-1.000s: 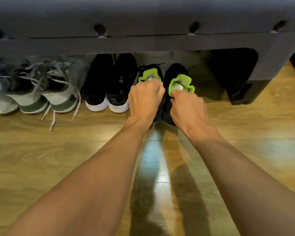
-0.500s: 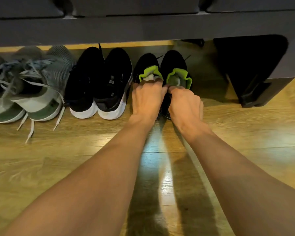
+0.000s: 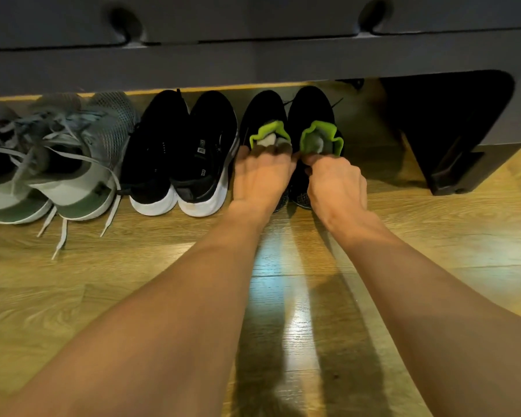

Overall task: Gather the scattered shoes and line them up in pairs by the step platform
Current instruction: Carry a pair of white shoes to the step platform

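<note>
Both our arms are stretched out toward 12 o'clock, backs of the hands up. Our left hand (image 3: 260, 176) has its fingers hooked into the green collar of the left shoe (image 3: 263, 115), gripping the heel. Our right hand (image 3: 336, 182), just beside it, grips the right shoe (image 3: 310, 106) the same way. Both shoes sit side by side, toes under the platform (image 3: 253, 61). Around them: grey pair (image 3: 73, 164) at 10 o'clock, laces trailing on the floor (image 3: 133, 281). Black pair (image 3: 181, 152) at 11, just beside the left shoe. Platform leg (image 3: 451, 173) at 2 o'clock, apart from the right shoe.
</note>
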Motion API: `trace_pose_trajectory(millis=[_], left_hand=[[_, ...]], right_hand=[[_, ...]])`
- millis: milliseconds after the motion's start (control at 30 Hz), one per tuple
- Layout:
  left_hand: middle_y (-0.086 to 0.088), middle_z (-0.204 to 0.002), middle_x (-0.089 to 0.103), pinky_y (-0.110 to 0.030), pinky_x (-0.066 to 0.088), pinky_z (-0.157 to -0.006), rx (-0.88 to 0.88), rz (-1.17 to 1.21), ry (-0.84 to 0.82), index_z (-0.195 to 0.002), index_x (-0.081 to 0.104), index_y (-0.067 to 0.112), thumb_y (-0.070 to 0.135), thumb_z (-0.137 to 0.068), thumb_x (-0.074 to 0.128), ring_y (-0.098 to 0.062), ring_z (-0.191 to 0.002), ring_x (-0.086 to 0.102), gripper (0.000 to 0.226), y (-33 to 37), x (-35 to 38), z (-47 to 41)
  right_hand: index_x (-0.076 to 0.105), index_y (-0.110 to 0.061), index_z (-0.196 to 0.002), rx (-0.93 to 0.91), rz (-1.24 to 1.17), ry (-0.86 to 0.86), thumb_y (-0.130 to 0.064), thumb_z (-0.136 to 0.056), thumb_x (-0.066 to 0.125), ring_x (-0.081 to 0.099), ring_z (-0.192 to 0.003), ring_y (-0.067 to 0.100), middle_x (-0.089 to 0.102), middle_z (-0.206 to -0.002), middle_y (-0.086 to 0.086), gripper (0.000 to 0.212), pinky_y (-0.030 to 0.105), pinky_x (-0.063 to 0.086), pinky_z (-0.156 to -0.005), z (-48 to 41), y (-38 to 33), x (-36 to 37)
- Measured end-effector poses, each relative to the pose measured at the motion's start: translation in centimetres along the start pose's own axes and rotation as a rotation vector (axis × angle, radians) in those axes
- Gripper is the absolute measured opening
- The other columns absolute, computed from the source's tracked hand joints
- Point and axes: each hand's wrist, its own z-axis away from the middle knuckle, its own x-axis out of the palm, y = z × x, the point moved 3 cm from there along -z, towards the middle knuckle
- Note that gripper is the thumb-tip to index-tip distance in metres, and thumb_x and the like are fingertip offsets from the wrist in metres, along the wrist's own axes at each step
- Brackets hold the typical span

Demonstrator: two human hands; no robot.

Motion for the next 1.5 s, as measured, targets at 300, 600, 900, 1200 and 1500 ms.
trace_pose_trajectory(millis=[300,600,900,1200,1500], left_hand=[[-0.01,-0.118,0.059,-0.045,0.027,-0.103,-0.09,0.014,-0.183,-0.12,0.055,0.024,0.042,-0.096,0.039,-0.032,-0.11,0.053,0.034,-0.4,-1.1,-0.4],[-0.013,-0.119,0.052,-0.045,0.043,-0.078,-0.137,0.029,-0.147,-0.124,0.047,0.014,0.04,-0.095,0.044,-0.037,-0.102,0.056,0.04,1.2,-11.7,2.8],[-0.011,-0.11,0.056,-0.042,0.044,-0.075,-0.103,0.091,-0.279,-0.109,0.054,0.014,0.04,-0.092,0.046,-0.036,-0.099,0.056,0.032,8.7,-37.9,4.7],[-0.009,-0.101,0.059,-0.039,0.043,-0.07,0.02,0.131,-0.092,-0.097,0.06,0.017,0.04,-0.09,0.047,-0.032,-0.09,0.058,0.028,19.7,-69.4,-1.6],[-0.004,-0.093,0.058,-0.034,0.035,-0.062,0.224,0.267,0.115,-0.088,0.058,0.019,0.042,-0.089,0.049,-0.028,-0.082,0.056,0.025,30.3,-90.0,-6.3]], right_hand=[[0.06,-0.017,-0.113,0.049,0.154,-0.075,-0.016,-0.091,0.056,0.06,-0.097,0.036,0.062,-0.107,0.013,0.022,0.035,0.037,-0.066,-0.2,-0.6,-1.2],[0.057,-0.023,-0.122,0.034,0.033,-0.104,-0.019,-0.092,0.052,0.057,-0.108,0.035,0.058,-0.121,0.009,0.031,0.035,0.034,-0.072,5.6,-4.0,-8.1],[0.064,-0.024,-0.107,0.106,-0.096,-0.167,-0.03,-0.093,0.051,0.058,-0.101,0.034,0.064,-0.108,0.01,0.02,0.032,0.034,-0.069,14.6,-10.7,-33.2],[0.061,-0.024,-0.111,0.144,-0.16,0.086,-0.023,-0.094,0.048,0.06,-0.099,0.032,0.064,-0.108,0.008,0.022,0.033,0.036,-0.065,19.5,-16.1,-66.2],[0.063,-0.025,-0.106,0.24,-0.156,0.465,-0.026,-0.092,0.049,0.06,-0.097,0.034,0.066,-0.105,0.006,0.02,0.034,0.033,-0.065,25.0,-17.5,-90.3]])
